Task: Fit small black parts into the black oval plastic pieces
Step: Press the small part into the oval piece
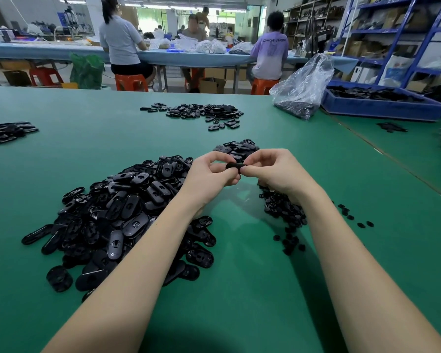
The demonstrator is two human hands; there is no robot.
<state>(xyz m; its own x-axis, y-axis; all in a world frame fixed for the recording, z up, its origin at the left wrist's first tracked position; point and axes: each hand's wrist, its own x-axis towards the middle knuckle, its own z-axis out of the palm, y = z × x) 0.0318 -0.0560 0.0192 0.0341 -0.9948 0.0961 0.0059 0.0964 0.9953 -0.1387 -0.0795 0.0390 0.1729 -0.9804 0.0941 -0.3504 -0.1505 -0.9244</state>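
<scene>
One black oval piece point(235, 166) is held above the green table point(252, 289), between my two hands. My left hand point(209, 173) pinches its left end with thumb and curled fingers. My right hand point(273, 171) pinches its right end the same way. Whether a small part sits in it is hidden by my fingers. A big heap of black oval pieces point(127, 215) lies under my left forearm. Small black parts point(283, 212) lie in a loose pile under my right wrist. A smaller heap of oval pieces point(236, 149) lies just beyond my hands.
More oval pieces lie in a far pile point(201, 113) and at the left edge point(6, 132). A clear plastic bag of parts point(301, 90) and a blue tray point(382, 103) stand at the far right. People sit at another table point(48, 50) behind.
</scene>
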